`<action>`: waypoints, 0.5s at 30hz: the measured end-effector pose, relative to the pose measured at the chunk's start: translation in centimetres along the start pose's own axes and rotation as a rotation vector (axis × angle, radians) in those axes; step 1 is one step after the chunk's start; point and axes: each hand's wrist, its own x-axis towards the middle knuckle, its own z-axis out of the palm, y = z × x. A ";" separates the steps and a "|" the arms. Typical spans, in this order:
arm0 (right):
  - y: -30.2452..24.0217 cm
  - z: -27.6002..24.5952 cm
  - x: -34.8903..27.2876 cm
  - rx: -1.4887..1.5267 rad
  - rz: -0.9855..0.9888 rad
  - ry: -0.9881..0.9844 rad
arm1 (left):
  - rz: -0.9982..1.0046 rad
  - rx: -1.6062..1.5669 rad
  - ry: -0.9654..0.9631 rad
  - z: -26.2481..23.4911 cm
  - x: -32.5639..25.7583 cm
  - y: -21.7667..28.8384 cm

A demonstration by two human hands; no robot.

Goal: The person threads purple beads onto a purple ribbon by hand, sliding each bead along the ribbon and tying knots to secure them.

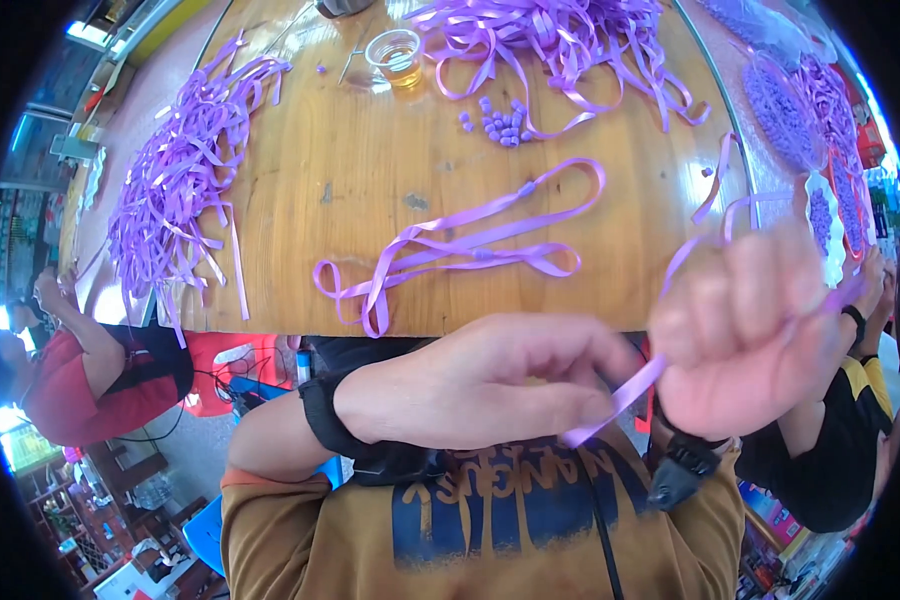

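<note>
Ribbon (632,392) runs taut between both hands: left hand (490,385) fingers pinched on its lower end, right hand (745,335) fingers fisted around it just above.

Glossy purple ribbon (625,392), thin strip, pulled taut diagonally, upper end blurred near table edge

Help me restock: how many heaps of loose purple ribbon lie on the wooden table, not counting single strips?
2. One ribbon heap covers the table's left edge; another heap sits at the far side, right of the clear cup. More may lie beyond the picture's rim.
</note>
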 end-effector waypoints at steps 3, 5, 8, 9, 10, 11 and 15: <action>-1.9 -1.8 0.4 0.074 -0.072 -0.036 | 0.051 0.178 -0.009 -1.2 -1.1 -0.8; -1.9 -2.7 0.6 0.098 -0.063 -0.016 | 0.166 0.285 0.064 -1.5 -1.6 -1.6; 0.0 -2.0 0.7 0.122 0.016 0.008 | 0.258 0.056 0.165 -0.5 0.3 -2.0; 0.8 -1.9 0.6 0.110 0.035 0.015 | 0.335 -0.060 0.163 -0.1 1.2 -1.9; 1.0 -2.0 0.8 0.110 0.037 0.011 | 0.412 -0.176 0.161 0.2 1.7 -1.8; 1.1 -2.1 1.0 0.115 0.041 0.008 | 0.353 -0.210 0.219 0.5 1.6 -1.7; -0.9 -3.5 1.3 0.158 -0.020 0.086 | -0.025 0.018 0.349 -0.5 -0.7 -0.6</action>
